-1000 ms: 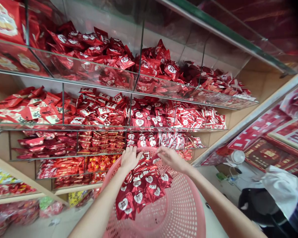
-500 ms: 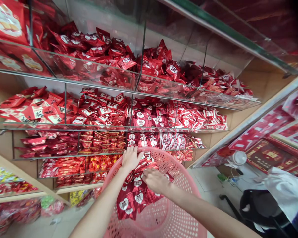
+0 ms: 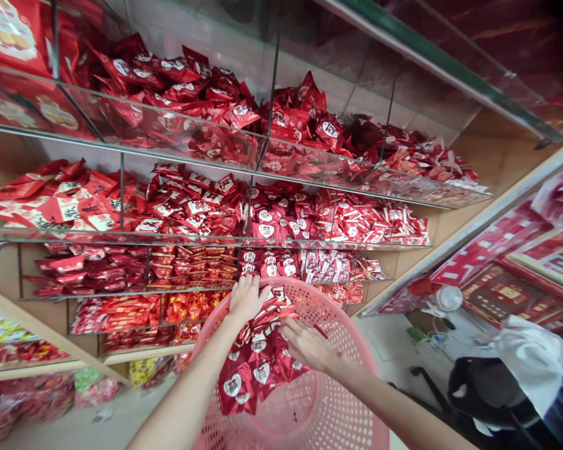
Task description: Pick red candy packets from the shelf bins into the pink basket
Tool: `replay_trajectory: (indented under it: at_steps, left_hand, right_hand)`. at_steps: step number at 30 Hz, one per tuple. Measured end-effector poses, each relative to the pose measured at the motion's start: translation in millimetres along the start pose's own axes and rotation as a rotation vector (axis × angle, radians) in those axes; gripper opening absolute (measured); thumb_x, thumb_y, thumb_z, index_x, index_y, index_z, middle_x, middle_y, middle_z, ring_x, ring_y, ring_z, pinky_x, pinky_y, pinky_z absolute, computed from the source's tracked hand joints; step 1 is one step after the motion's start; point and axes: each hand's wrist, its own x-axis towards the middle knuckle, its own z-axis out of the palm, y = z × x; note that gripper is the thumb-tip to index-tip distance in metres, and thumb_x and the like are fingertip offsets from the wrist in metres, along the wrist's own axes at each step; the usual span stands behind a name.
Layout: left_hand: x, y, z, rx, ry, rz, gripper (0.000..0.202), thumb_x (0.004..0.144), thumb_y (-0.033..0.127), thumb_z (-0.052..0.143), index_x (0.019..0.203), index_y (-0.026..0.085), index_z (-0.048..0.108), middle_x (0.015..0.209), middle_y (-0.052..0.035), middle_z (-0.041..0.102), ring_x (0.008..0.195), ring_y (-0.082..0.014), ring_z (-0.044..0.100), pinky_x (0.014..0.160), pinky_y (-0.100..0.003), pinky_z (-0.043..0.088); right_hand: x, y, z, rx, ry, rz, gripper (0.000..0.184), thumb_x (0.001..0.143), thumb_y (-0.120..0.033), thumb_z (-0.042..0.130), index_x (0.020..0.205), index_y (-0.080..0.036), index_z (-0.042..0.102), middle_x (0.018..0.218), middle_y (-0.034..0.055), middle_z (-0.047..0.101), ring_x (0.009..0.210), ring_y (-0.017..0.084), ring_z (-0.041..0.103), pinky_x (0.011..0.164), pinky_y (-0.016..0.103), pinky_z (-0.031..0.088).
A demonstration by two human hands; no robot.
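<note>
Glossy red foil packets (image 3: 258,353), pink perforated basket (image 3: 333,406), left hand (image 3: 244,300) curled, right hand (image 3: 307,345) open (on foil)

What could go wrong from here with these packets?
The red foil packets are heaped up to the far rim of the pink perforated basket, under the left hand, so some might slide over. That rim also sits close to the glass shelf; a bump might disturb the packets there.

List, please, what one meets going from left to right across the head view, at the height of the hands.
Yellow packets → left hand → red heart-printed packets → right hand → white round container → white cloth
</note>
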Motion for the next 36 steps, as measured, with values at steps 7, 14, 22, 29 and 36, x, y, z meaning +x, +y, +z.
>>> replay_trajectory:
  at_steps: [7,14,22,29,36]
  left_hand:
    - [-1.0,2.1,-4.3,-0.021,-0.028,-0.019,0.053,0.091,0.053,0.023,0.116,0.015,0.05,0.11,-0.0113,0.055,0.102,-0.0257,0.046,0.086,-0.038,0.035]
    - [-1.4,2.5,-6.3,-0.022,-0.039,-0.019,0.053,0.091,0.053,0.023,0.117,0.016,0.05,0.11,-0.0113,0.055,0.102,-0.0253,0.045,0.086,-0.037,0.034]
    - [-1.2,3.1,-7.2,-0.014,-0.044,-0.027,0.053,0.091,0.052,0.023,0.117,0.016,0.05,0.11,-0.0107,0.055,0.102,-0.0249,0.045,0.087,-0.037,0.035]
    - [-1.4,3.4,-8.5,-0.033,-0.057,-0.034,0.053,0.091,0.052,0.023,0.118,0.016,0.05,0.111,-0.0114,0.055,0.103,-0.0254,0.045,0.087,-0.038,0.035]
    - [-1.3,0.8,-2.2,-0.017,-0.015,-0.017,0.053,0.091,0.052,0.023,0.116,0.015,0.051,0.109,-0.0114,0.055,0.101,-0.0253,0.046,0.085,-0.037,0.035]
  right_hand:
    - [1.0,-3.1,9.3,-0.071,-0.023,0.091,0.025,0.081,-0.023,0.058,0.106,-0.019,0.054,0.11,0.008,0.057,0.102,0.023,0.054,0.089,0.037,0.044]
    - [-14.8,-5.5,2.3,0.008,-0.13,0.067,0.02,0.085,-0.025,0.049,0.101,-0.017,0.058,0.104,0.01,0.062,0.096,0.023,0.059,0.084,0.034,0.045]
    - [-35.9,-22.3,22.9,0.205,-0.576,0.097,0.035,0.07,-0.021,0.057,0.102,-0.01,0.064,0.103,0.0164,0.064,0.098,0.03,0.06,0.08,0.037,0.047]
    - [-32.5,-23.9,12.7,0.188,-0.504,0.138,0.056,0.068,-0.014,0.055,0.123,-0.02,0.052,0.122,0.016,0.053,0.107,0.032,0.056,0.085,0.045,0.046]
    - [-30.7,-18.3,3.2,0.222,-0.509,0.064,0.039,0.071,-0.017,0.056,0.11,-0.018,0.061,0.109,0.0127,0.062,0.098,0.027,0.06,0.08,0.037,0.047]
